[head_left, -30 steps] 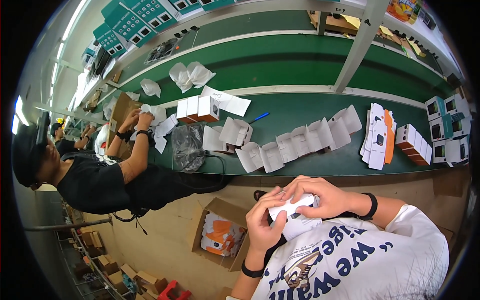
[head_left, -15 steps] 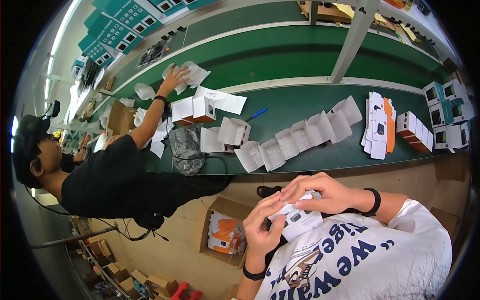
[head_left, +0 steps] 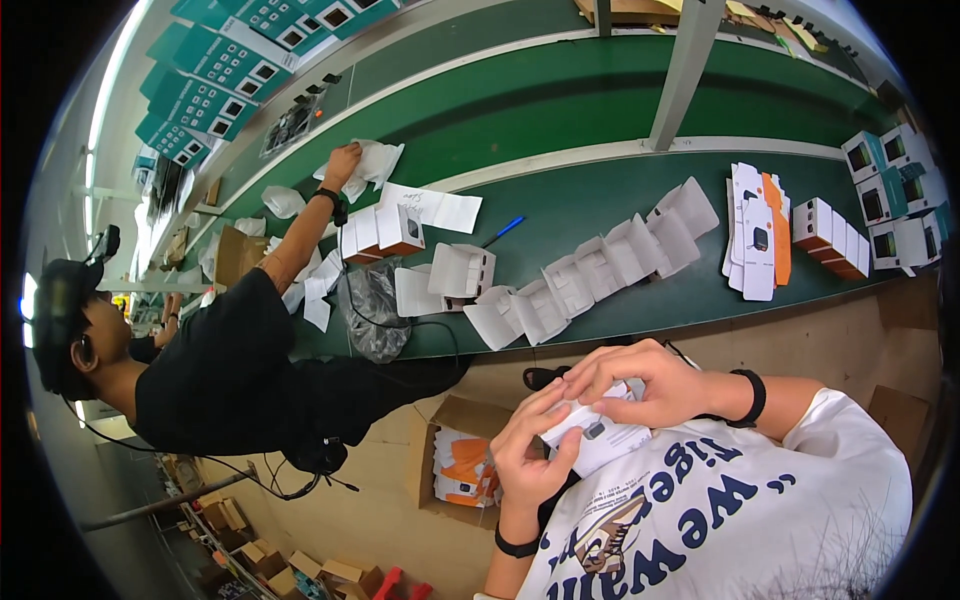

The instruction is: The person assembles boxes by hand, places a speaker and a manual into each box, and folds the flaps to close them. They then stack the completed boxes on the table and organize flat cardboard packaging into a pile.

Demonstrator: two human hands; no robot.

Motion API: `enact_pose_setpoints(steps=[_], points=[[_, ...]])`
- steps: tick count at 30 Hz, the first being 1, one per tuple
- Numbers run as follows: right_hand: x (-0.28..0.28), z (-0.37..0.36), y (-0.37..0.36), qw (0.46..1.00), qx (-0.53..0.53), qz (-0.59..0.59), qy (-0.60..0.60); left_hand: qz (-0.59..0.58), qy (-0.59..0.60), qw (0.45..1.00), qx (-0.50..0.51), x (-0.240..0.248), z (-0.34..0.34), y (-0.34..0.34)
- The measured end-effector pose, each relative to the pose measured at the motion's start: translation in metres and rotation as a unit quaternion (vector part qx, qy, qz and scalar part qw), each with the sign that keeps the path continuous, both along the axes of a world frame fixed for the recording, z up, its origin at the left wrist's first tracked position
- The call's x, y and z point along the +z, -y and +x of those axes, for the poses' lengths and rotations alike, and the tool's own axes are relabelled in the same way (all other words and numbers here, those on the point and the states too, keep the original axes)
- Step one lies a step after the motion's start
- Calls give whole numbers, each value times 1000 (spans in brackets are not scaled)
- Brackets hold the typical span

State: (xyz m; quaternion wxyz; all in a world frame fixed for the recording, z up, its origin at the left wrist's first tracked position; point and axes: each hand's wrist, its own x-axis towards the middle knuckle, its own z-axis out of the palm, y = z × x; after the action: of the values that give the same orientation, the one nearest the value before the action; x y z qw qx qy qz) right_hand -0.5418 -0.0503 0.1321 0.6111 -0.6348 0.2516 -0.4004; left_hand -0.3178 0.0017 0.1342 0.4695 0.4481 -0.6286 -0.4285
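Observation:
A small white carton (head_left: 612, 450) with a dark printed picture is held close to my shirt, on the near side of the bench edge. My left hand (head_left: 530, 445) grips its left side, thumb pressed on the printed face. From the right, my right hand (head_left: 645, 382) bends over the top, fingers closed against it. The fingers of both hands hide the carton's upper end. Beyond my hands, a slanting row of open white cartons (head_left: 572, 288) stands on the green bench (head_left: 620, 325).
Flat white-and-orange carton blanks (head_left: 752, 235) lie right, beside closed cartons (head_left: 828, 238) and teal boxes (head_left: 890, 205). A blue pen (head_left: 505, 231) and plastic bag (head_left: 372, 312) are left. A co-worker's hand (head_left: 343, 160) touches white bags. A cardboard box (head_left: 425, 465) stands on the floor.
The view has shifted slightly. My hands keep nearly the same grip on the carton. The co-worker's spread hand has closed over the white bag at the back left.

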Motion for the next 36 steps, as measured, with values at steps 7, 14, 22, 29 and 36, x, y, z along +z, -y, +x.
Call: enact_pose_setpoints(steps=[7, 14, 22, 29, 36], points=[[-5, -40, -5, 997, -2, -7, -74, -14, 47, 997, -54, -8, -15, 12], [-12, -98, -10, 986, -113, 95, -76, -99, 194, 975, -44, -4, -31, 34], [-105, -336, -92, 578, -732, -22, -360, 161, 265, 950, -46, -71, -10, 47], [-192, -408, -41, 503, -761, -47, -406, 238, 239, 935, -110, -88, -54, 48], [-234, -420, -18, 498, -734, -77, -456, 235, 279, 923, -126, -64, -69, 19]])
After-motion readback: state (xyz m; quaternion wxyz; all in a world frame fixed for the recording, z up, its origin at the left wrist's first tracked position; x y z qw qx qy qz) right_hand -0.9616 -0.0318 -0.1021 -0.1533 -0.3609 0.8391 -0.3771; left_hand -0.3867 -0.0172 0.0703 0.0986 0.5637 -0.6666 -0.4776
